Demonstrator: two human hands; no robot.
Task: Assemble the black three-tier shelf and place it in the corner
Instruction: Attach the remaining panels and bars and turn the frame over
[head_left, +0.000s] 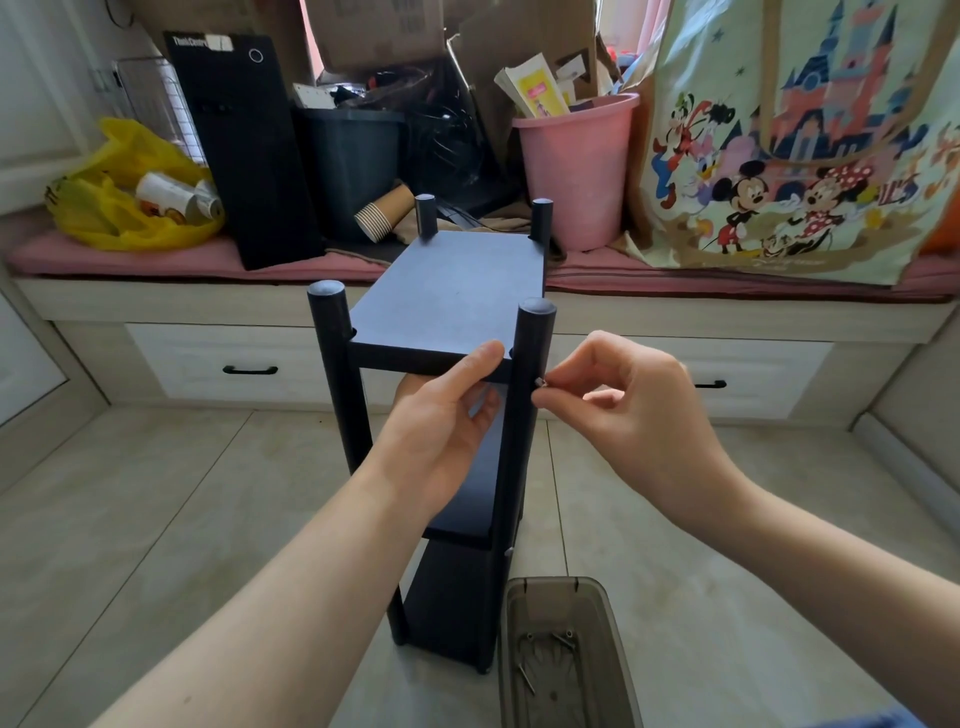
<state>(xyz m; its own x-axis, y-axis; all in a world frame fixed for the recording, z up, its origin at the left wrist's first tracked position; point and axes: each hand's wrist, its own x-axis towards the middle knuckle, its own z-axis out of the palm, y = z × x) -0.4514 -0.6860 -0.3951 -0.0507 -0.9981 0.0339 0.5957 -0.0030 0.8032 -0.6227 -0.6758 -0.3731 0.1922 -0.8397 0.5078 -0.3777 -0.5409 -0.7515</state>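
The black three-tier shelf (452, 291) is seen standing upright on the tiled floor (182, 519), its three boards set between four round posts. Its top board is gripped at the front edge by the left hand (447, 421), thumb laid on top and fingers curled beneath. A small screw (540, 383) is pinched between thumb and fingertip of the right hand (634, 410) and held against the shelf's front right post (535, 338), just below the top board. Just beside the shelf's base, on the right, a translucent brown tray (556, 582) is set on the floor, with loose screws (527, 675) lying in it. Behind the shelf, a cushioned window seat (208, 306) is loaded with a black computer tower (244, 156), a pink bucket (576, 166) and a yellow plastic bag (130, 192).
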